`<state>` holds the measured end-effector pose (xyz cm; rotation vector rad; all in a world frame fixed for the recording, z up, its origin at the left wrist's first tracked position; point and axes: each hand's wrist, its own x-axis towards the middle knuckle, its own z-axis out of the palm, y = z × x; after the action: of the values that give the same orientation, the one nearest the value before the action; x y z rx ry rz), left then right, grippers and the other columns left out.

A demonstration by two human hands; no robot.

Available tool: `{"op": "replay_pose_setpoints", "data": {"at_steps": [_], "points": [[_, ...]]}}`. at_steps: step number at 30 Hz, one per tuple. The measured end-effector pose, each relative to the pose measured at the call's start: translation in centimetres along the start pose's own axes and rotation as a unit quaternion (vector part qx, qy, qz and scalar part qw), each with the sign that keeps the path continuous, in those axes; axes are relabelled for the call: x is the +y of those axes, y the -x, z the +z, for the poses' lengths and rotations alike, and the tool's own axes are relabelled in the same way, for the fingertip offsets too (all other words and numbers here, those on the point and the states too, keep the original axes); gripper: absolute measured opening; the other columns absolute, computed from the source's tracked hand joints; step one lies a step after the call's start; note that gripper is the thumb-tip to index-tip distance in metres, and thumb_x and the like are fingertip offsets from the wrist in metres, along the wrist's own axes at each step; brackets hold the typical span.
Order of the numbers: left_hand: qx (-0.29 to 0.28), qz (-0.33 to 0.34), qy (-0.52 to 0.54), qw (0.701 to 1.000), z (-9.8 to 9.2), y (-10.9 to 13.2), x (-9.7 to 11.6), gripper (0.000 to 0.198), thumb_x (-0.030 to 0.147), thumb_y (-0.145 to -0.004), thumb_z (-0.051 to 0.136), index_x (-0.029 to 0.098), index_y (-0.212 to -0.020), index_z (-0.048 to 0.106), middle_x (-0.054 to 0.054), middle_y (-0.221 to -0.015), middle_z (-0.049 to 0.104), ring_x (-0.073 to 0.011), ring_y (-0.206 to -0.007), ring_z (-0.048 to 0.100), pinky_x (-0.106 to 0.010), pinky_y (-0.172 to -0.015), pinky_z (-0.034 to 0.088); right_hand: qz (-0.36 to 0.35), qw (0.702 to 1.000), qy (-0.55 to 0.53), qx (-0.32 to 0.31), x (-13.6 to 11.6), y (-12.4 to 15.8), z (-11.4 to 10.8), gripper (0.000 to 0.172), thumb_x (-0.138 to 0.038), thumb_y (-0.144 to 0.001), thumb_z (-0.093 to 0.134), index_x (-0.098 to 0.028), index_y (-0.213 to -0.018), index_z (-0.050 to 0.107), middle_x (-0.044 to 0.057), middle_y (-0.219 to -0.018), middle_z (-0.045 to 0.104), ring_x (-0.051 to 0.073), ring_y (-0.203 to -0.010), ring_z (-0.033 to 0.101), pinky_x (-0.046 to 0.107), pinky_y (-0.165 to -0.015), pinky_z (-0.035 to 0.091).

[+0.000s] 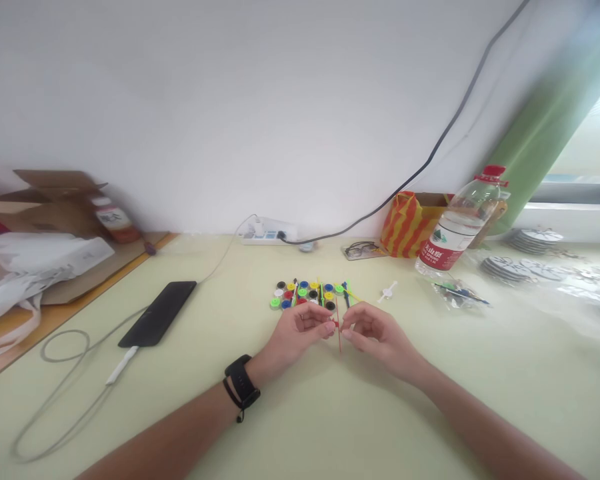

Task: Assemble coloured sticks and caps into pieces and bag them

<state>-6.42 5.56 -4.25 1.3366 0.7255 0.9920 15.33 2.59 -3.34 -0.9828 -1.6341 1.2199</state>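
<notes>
Head view: both hands are raised over the pale green table [300, 440], just apart from each other, fingertips facing. A thin red stick [339, 343] is held near upright between them, slightly tilted, with a small red part at its middle. It is pinched there between thumb and index finger of the left hand [295, 333]. The right hand [380, 333] is curled just beside the stick, thumb and index finger close to it; whether contact is made cannot be told. A black watch [243, 381] is worn on the left wrist.

Right behind the hands, round coloured pieces [287, 304] are laid out in rows: black, yellow, blue, green, white, red. Thin sticks, among them a green stick [321, 294], are set among them. A white piece with two arms [388, 292] is placed farther right, on its own. Beyond it, a small clear bag [457, 295] with sticks is seen near a large red-capped bottle [443, 247].

A black phone [159, 313] is laid at left, with a cable plugged in. A power strip [270, 233] is set against the wall, and stacked discs [505, 269] are seen at far right, blurred.
</notes>
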Motion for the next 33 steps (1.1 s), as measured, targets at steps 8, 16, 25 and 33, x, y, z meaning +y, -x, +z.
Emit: {"op": "replay_pose_setpoints", "data": {"at_steps": [8,16,25,33], "points": [[-0.012,0.002,-0.007,1.000,0.0,0.1,0.1,0.027,0.036,-0.085,0.083,0.016,-0.100,0.072,-0.009,-0.100,0.075,-0.0213,-0.093,0.072,-0.032,-0.084,0.057,-0.012,0.999,0.048,-0.012,0.0,0.2,0.0,0.027,-0.040,-0.095,0.067,-0.026,-0.118,0.063,0.006,-0.108,0.069,0.015,-0.074,0.063,0.033,-0.071,0.054],[0.006,0.001,0.007,1.000,0.1,0.1,0.4,0.026,0.034,-0.082,0.085,0.017,-0.098,0.073,-0.007,-0.097,0.075,-0.0194,-0.090,0.072,-0.030,-0.084,0.058,0.003,1.000,0.027,0.011,0.6,0.3,0.2,0.068,-0.041,-0.095,0.065,-0.034,-0.154,0.031,0.004,-0.107,0.064,0.014,-0.070,0.060,0.030,-0.064,0.051],[0.021,0.002,0.012,1.000,0.0,-0.1,0.0,0.028,0.033,-0.080,0.087,0.015,-0.096,0.073,-0.007,-0.094,0.073,-0.0169,-0.086,0.070,-0.029,-0.082,0.057,0.037,0.997,-0.049,-0.048,-0.7,0.1,-0.6,0.050,-0.049,-0.096,0.062,-0.019,-0.058,0.050,-0.002,-0.061,0.048,0.012,-0.057,0.042,0.028,-0.056,0.037],[-0.007,0.005,0.007,1.000,-0.1,0.0,-0.1,0.025,0.032,-0.084,0.084,0.016,-0.099,0.072,-0.007,-0.096,0.074,-0.0189,-0.091,0.071,-0.030,-0.084,0.057,0.019,0.997,-0.074,-0.026,-0.4,0.1,0.2,0.025,-0.044,-0.093,0.071,-0.023,-0.103,0.064,0.004,-0.095,0.066,0.015,-0.077,0.058,0.029,-0.067,0.052]]}}
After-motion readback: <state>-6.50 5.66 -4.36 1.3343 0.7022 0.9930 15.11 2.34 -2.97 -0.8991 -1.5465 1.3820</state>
